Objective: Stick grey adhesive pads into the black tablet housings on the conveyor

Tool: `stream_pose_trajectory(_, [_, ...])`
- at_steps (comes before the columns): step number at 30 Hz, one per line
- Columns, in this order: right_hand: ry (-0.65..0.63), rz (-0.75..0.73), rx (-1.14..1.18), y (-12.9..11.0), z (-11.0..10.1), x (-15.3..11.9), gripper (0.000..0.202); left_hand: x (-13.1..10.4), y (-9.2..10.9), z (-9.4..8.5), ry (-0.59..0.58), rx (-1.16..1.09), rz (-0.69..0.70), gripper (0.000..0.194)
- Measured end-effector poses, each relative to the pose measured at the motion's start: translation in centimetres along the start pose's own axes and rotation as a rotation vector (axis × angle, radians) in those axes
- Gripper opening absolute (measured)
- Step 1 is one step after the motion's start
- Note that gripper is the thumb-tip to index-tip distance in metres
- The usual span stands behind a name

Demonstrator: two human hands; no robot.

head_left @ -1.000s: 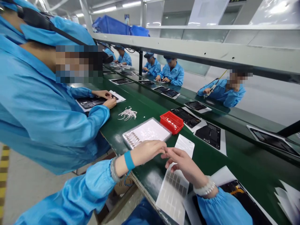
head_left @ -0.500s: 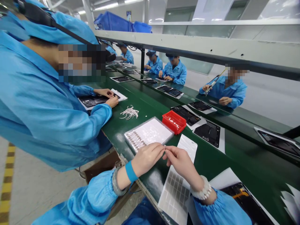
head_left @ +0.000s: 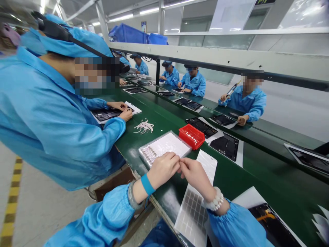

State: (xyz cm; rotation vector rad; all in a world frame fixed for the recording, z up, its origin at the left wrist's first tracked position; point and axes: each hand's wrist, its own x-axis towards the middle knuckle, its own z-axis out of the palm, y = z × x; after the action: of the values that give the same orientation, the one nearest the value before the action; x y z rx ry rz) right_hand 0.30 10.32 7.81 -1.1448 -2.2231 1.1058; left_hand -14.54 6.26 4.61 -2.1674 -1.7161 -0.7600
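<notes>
My left hand and my right hand meet fingertip to fingertip above the near edge of the green bench. Both are closed in a pinch; whatever sits between the fingertips is too small and hidden to name. Just behind my left hand lies a clear flat tray with a white sheet and a row of small parts along its left side. Under my right forearm is a white sheet of grey rectangular stickers, and a further white strip reaches beyond my right hand.
A red bin with small white pieces stands behind the tray. White strips lie heaped to its left. Black device panels rest on paper along the bench. A co-worker sits close on my left; others face the line opposite.
My hands stay together, with the fingertips pressed closer. The view has shifted slightly. Across the bench, the right-hand co-worker's hand has reached down to a panel's paper.
</notes>
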Motion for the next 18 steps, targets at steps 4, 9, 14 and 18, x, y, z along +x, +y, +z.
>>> stream_pose_trajectory(4, [-0.035,0.132,0.163,0.4,-0.3,0.6,0.023,1.4,-2.8,0.4,-0.049,0.003,-0.145,0.016])
stream_pose_trajectory(9, [-0.069,0.225,0.262,0.9,-1.9,-0.5,0.02,2.2,-2.8,-0.4,-0.102,-0.126,-0.204,0.023])
stream_pose_trajectory(14, [-0.023,0.127,0.127,1.5,-3.2,-2.8,0.019,1.5,2.2,-1.7,-0.165,-0.443,-0.286,0.028])
stream_pose_trajectory(18, [0.071,-0.083,-0.296,1.7,-4.3,-5.8,0.026,1.4,5.1,-1.6,-0.356,-0.811,-0.341,0.044])
